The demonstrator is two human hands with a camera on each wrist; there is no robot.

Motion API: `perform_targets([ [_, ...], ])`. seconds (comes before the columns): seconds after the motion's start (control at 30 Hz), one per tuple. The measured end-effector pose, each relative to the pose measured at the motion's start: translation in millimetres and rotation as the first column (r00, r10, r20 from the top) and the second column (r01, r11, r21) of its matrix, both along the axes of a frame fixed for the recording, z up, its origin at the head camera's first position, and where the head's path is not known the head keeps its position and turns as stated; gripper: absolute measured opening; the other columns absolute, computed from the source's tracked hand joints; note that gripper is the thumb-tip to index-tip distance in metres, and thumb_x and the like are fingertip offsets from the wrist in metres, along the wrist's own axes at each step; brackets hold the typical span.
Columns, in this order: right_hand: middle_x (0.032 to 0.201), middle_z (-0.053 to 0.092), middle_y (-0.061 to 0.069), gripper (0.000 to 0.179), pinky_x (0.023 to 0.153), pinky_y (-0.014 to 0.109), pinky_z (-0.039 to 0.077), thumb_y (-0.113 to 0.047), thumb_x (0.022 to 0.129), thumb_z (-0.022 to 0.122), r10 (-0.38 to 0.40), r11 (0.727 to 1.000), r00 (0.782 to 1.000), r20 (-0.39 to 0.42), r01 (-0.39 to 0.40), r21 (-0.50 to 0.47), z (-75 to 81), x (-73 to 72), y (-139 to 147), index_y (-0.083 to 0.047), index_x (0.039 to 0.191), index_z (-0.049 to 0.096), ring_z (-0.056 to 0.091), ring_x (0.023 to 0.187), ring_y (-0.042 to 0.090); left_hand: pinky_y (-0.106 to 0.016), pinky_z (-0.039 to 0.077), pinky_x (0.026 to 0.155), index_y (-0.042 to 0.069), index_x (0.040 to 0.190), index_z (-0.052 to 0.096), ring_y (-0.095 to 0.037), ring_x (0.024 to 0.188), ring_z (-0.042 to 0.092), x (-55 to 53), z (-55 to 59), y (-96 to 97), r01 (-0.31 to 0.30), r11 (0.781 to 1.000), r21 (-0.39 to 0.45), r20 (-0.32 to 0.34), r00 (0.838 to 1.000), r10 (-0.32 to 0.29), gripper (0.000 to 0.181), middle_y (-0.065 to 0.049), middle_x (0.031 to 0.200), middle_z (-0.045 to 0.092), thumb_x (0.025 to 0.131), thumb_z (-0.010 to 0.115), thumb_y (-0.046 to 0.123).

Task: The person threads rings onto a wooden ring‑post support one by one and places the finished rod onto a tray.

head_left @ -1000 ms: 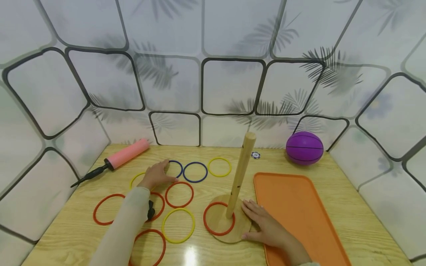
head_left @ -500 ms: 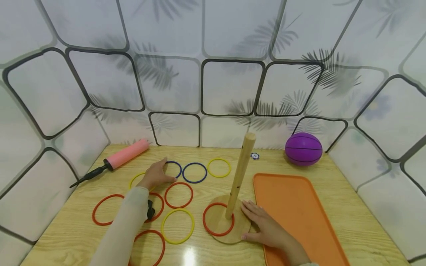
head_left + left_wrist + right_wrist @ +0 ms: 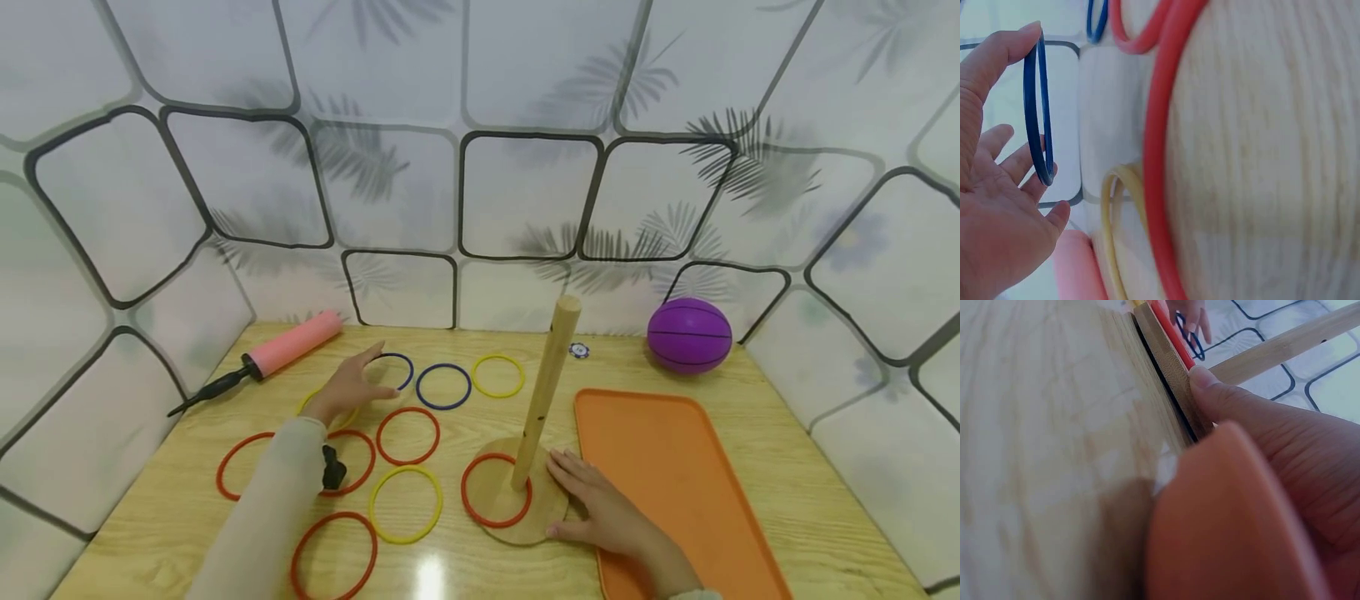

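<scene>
One red ring [image 3: 463, 492] encircles the wooden post [image 3: 546, 396], other rings [image 3: 406, 542] apparently remaining left of it—including the blue ring [image 3: 412, 372] the left hand [image 3: 347, 388] grips—while the right hand [image 3: 602, 510], fingers extended, touches the post's base [image 3: 545, 510].

Ten rings [image 3: 1154, 131] (plus one stand [image 3: 545, 396])

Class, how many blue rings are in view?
2. One blue ring is held in the left hand, which partly hides it; the other blue ring lies on the table to its right in the head view. The arm could hide more.
</scene>
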State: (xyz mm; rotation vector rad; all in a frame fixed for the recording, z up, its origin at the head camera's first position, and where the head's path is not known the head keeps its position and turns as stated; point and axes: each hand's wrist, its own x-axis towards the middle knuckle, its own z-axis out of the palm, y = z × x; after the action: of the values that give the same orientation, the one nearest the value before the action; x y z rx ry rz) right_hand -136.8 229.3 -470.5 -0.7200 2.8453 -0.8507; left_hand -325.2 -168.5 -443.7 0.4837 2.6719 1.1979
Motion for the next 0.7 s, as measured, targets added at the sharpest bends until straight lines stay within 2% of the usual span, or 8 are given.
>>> perform_targets([
  [0.27,0.152,0.029,0.014,0.088,0.108,0.057,0.014,-0.055,0.080,0.066,0.000,1.000,1.000,0.031,0.000,-0.007,0.5,-0.6,0,-0.003,0.145,0.036,0.020,0.139,0.038,-0.061,0.017,0.107,0.010,0.153,0.014,-0.041,0.140,0.011,4.5,19.9,4.7,0.008,0.999,0.040,0.013,1.000,-0.009,0.096,-0.019,0.152,0.025,0.081,0.076,0.023],
  [0.5,0.152,0.028,0.013,0.089,0.108,0.056,0.014,-0.056,0.079,0.066,-0.003,1.000,1.000,0.026,0.003,-0.003,-0.3,-1.1,0,-0.004,0.145,0.036,0.019,0.139,0.037,-0.060,0.020,0.106,0.008,0.152,0.015,-0.039,0.139,0.018,13.2,47.6,14.8,0.074,0.997,0.015,-0.068,0.995,-0.073,0.097,-0.019,0.150,0.029,0.080,0.077,0.028],
  [0.7,0.152,0.028,0.013,0.090,0.108,0.056,0.013,-0.056,0.079,0.066,0.000,1.000,0.999,0.038,0.001,-0.016,0.2,-0.5,0,-0.004,0.146,0.036,0.019,0.139,0.038,-0.059,0.021,0.107,0.007,0.152,0.018,-0.036,0.140,0.019,22.7,74.4,27.6,0.135,0.990,0.040,-0.115,0.985,-0.130,0.094,-0.016,0.150,0.031,0.080,0.076,0.023],
])
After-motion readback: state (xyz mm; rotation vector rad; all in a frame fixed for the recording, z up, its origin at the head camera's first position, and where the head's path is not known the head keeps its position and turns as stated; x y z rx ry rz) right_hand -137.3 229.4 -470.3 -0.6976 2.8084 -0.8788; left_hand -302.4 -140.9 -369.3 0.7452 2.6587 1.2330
